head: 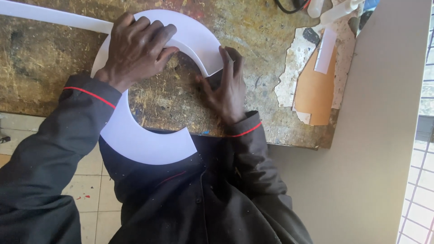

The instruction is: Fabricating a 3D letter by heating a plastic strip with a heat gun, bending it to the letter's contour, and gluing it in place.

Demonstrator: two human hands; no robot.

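Left hand: the left hand (138,47) is laid flat and spread wide on top of the white curved piece (144,140). The piece is pressed down, not gripped.
Right hand: the right hand (226,88) is held narrow, with the fingers (227,63) set against the cut end of the curve. Whether anything small is held under it cannot be told.
White piece: a big C shape is seen on the table (40,58), with its lower end hanging over the edge, above the dark jacket (181,199).
Strip: a long white strip (49,16) is joined or tucked in near the left hand.
What can go wrong: the piece can be slid or bent if the pressing is let up, because half of it is not held up by the table.
Rough top: the white face can be scratched by the worn, bumpy wood.
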